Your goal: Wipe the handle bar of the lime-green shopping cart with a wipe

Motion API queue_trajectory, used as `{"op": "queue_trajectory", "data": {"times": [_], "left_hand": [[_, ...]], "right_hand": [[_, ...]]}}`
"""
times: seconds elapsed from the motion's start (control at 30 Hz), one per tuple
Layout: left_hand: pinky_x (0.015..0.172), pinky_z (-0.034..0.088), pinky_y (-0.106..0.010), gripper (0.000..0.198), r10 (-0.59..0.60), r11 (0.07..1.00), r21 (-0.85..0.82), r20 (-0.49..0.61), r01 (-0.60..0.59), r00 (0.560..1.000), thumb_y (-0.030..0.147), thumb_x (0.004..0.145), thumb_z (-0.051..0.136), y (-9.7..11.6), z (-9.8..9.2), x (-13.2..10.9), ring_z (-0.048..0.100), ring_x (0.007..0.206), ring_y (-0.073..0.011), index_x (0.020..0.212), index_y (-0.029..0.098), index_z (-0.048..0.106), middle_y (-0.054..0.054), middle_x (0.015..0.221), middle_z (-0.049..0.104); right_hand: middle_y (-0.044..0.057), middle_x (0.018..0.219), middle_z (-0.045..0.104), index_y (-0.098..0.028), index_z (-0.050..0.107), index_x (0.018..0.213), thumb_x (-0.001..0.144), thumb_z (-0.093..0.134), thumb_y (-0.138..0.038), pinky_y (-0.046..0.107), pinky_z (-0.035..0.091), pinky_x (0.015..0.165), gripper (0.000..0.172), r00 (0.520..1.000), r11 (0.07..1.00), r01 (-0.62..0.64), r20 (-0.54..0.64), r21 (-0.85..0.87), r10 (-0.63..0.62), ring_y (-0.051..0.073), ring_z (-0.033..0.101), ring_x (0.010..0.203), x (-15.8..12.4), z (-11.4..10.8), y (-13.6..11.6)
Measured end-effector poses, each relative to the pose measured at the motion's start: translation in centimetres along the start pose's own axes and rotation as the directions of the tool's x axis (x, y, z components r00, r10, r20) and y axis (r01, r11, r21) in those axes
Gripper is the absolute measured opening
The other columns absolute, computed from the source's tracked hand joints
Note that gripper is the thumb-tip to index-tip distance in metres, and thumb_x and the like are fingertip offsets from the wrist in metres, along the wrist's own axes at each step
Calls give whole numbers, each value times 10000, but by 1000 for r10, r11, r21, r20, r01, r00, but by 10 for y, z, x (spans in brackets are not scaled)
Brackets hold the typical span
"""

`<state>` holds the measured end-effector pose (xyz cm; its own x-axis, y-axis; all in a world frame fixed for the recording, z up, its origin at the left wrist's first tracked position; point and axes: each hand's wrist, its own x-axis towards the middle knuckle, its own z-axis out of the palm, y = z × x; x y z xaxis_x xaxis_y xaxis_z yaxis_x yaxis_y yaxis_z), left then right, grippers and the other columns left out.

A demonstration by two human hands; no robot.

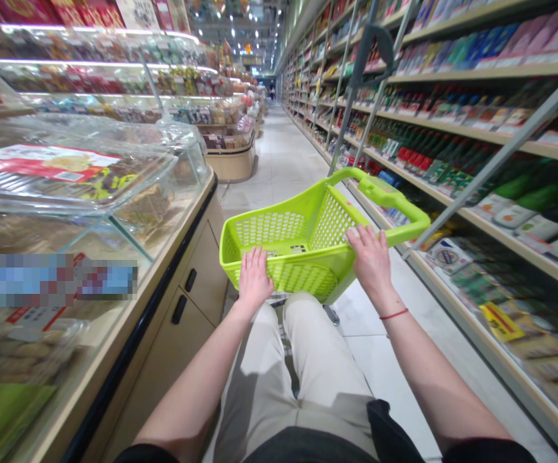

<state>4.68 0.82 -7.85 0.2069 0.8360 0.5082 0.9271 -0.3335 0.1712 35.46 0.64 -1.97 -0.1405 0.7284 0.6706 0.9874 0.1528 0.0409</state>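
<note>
A bright green plastic shopping basket cart [308,280] with perforated walls stands crosswise in front of my legs. My left hand [254,278] is closed over its near rim toward the left end, fingertips hooked inside. Farther right, my right hand [371,257] grips the same rim close to the base of the raised loop handle [418,222]. Inside the cart, the perforated floor shows and I make out no goods. Part of a caster [331,315] is visible below; the rest of the underside is hidden by my knees.
A glass-topped display counter [144,257] with packaged food runs close along my left. Tall shelves [481,135] of bottles and packets line the right, with slanted metal rails [510,148] in front. A pale tiled aisle [279,141] stretches ahead between them.
</note>
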Motion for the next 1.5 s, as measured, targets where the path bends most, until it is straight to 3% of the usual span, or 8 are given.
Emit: {"op": "queue_trajectory", "data": {"times": [0.13, 0.3, 0.47, 0.63, 0.87, 1.17, 1.33, 1.5], "left_hand": [[1252, 168, -519, 728, -24, 1000, 7, 7, 24, 1000, 114, 683, 544, 3, -2, 1, 296, 1479, -319, 1398, 51, 421, -204, 1521, 428], [1244, 157, -546, 749, -59, 998, -5, 31, 60, 998, 127, 683, 547, 18, -3, 6, 278, 1485, -337, 1412, 33, 401, -224, 1530, 408], [1252, 143, -499, 805, 118, 991, -77, 123, -109, 985, 109, 699, 516, 49, -2, 19, 304, 1477, -277, 1484, 105, 336, -150, 1532, 432], [1219, 87, -613, 820, 218, 975, -71, 139, -210, 966, 130, 744, 512, 66, -1, 25, 298, 1468, -288, 1525, 243, 287, -103, 1552, 405], [1228, 47, -588, 838, 208, 976, -94, 126, -197, 970, 120, 734, 511, 61, 3, 21, 310, 1458, -278, 1531, 259, 289, -91, 1546, 411], [1225, 74, -575, 853, 192, 979, -86, 125, -182, 973, 131, 717, 518, 61, 4, 21, 335, 1434, -263, 1531, 259, 294, -92, 1551, 399], [1225, 90, -568, 852, 184, 982, -71, 135, -175, 974, 147, 713, 531, 60, 3, 22, 354, 1417, -270, 1526, 262, 303, -91, 1550, 403], [1218, 100, -584, 869, 162, 986, -59, 152, -155, 975, 141, 693, 533, 58, 0, 23, 376, 1402, -284, 1523, 265, 309, -95, 1554, 399]], "right_hand": [[183, 1464, 518, -158, 583, 1332, 907, 359, -30, 583, 298, 1159, 498, 997, 997, -73, -41, -29, 72, 292, 394, 1425, 0, -1, 10], [197, 1440, 539, -126, 585, 1324, 894, 377, -16, 560, 303, 1165, 490, 998, 999, -50, -24, -7, 49, 292, 386, 1429, -4, 9, -17], [189, 1437, 542, -130, 578, 1324, 913, 409, -47, 552, 304, 1165, 452, 999, 997, 19, 45, 71, -23, 286, 383, 1426, -8, 23, -58], [162, 1477, 508, -164, 560, 1350, 930, 387, -63, 538, 282, 1181, 465, 996, 991, 65, 47, 121, -71, 273, 348, 1449, -11, 24, -68], [130, 1433, 567, -193, 578, 1340, 864, 423, -2, 560, 284, 1174, 536, 992, 992, 123, 34, 25, -123, 278, 390, 1426, -8, 2, -27], [161, 1428, 565, -181, 659, 1287, 934, 336, -62, 545, 227, 1183, 493, 987, 992, -95, -141, -88, 82, 307, 413, 1407, 0, -11, 52], [138, 1474, 518, -173, 618, 1318, 876, 398, -37, 574, 250, 1187, 512, 985, 991, -135, -108, -10, 133, 300, 334, 1456, -4, -1, 23], [145, 1488, 506, -159, 591, 1339, 881, 386, -18, 571, 264, 1188, 521, 998, 997, -41, -42, 61, 43, 281, 279, 1486, -9, 8, -16]]}}
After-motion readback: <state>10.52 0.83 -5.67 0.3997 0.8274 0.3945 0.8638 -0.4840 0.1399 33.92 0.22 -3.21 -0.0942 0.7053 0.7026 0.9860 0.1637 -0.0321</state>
